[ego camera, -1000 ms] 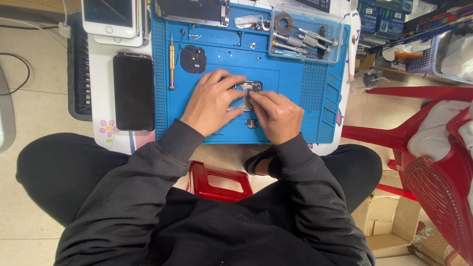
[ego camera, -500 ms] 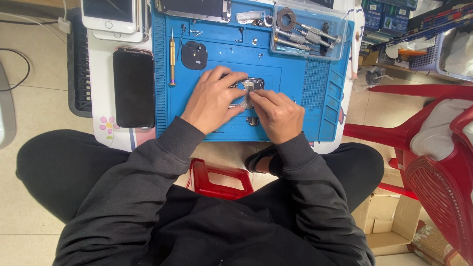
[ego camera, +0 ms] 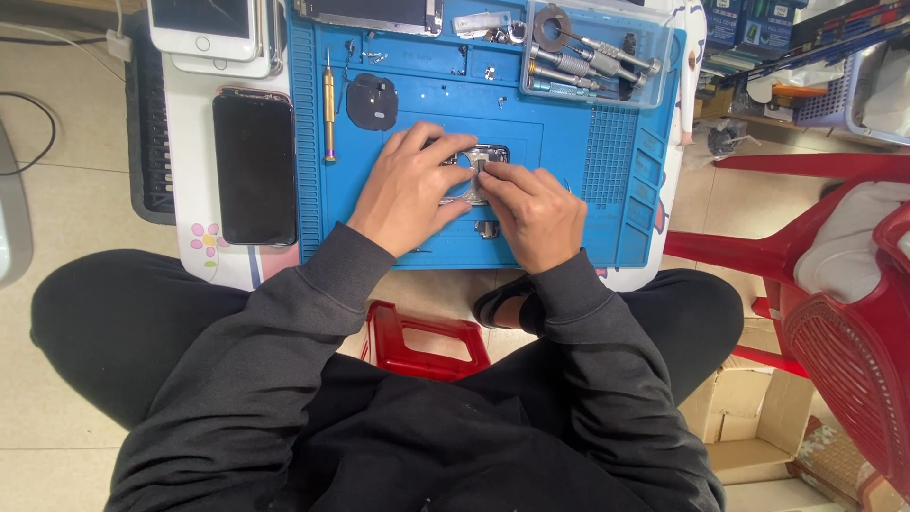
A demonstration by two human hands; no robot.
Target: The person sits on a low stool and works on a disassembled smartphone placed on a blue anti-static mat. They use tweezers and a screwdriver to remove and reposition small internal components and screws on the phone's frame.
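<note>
While the metal phone part [ego camera: 479, 171] is steadied under the left hand [ego camera: 408, 190], it is pinched by the right hand [ego camera: 536, 213]; a fine, steady touch is called for next

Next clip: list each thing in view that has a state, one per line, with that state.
Left hand: resting on the blue mat, fingers on the metal part.
Right hand: fingers pinching the metal part.
Metal part: flat on the blue mat, half hidden by the hands.
Black phone: face up, screen dark.
White phone: face up, screen dark.
Gold screwdriver: lying flat, untouched.
Clear tool tray: open, tools inside.
</note>
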